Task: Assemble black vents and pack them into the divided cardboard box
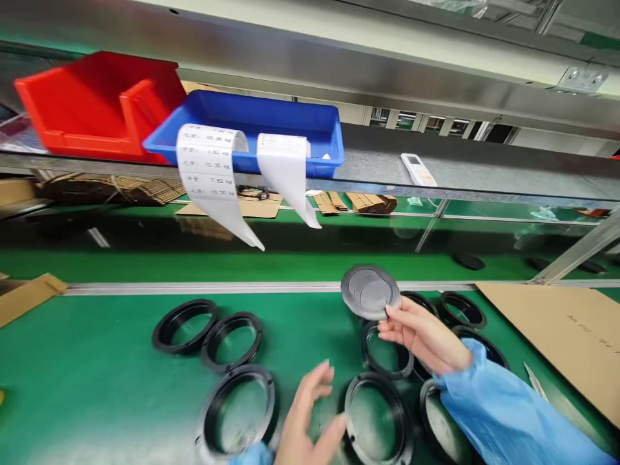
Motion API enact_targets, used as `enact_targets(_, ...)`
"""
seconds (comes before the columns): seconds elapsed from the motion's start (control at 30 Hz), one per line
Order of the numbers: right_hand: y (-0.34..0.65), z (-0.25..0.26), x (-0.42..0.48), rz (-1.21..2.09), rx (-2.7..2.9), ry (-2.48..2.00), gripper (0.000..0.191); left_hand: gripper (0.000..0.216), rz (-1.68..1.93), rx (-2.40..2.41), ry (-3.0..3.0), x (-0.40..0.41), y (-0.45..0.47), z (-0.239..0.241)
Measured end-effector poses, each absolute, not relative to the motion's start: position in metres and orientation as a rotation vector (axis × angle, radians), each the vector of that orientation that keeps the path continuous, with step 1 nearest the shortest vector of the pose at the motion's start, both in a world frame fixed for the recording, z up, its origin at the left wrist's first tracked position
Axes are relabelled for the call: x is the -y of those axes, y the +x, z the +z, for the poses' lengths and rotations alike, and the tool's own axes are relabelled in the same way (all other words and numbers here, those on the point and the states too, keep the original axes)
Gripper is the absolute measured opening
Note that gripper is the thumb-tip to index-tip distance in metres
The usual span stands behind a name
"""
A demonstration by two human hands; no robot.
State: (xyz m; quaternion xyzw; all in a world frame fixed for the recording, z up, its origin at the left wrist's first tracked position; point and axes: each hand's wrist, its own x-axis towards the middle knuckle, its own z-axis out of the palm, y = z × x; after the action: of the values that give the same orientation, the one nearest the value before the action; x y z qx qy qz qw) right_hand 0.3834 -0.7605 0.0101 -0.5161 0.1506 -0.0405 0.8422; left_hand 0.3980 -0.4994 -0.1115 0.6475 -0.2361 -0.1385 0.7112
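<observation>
Evidently, a grey disc [371,292] is gripped at its lower rim by the right hand [421,336], at that hand's ten o'clock, the fingers [400,316] being closed on the edge; it is kept tilted above the bench, seemingly so that its face can be seen. The left hand [310,413] is held open at seven o'clock of the right, with nothing grasped, just beside a black ring [376,382]. Other black rings [184,305] are laid flat and apart on a green belt [97,361], apparently for easy reach. A red bin [97,103] and a blue tray [252,110] are shelved at ten and twelve o'clock, with printed slips [206,174] hung before the tray.
</observation>
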Motion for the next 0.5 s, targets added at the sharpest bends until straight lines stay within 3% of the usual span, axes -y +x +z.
enact_targets(0.2,0.311,-0.019,0.646,0.136,-0.233,-0.826,0.044,0.087,-0.743,0.342,0.642,0.503,0.413,-0.062)
enact_targets(0.33,0.302,-0.041,0.604,0.187,-0.165,-0.791,0.044,0.091,-0.839,0.26,0.546,0.484,0.412,-0.049)
enact_targets(0.5,0.31,-0.058,0.609,0.117,-0.088,-1.186,0.042,0.088,-0.777,0.188,0.562,0.461,0.415,-0.043)
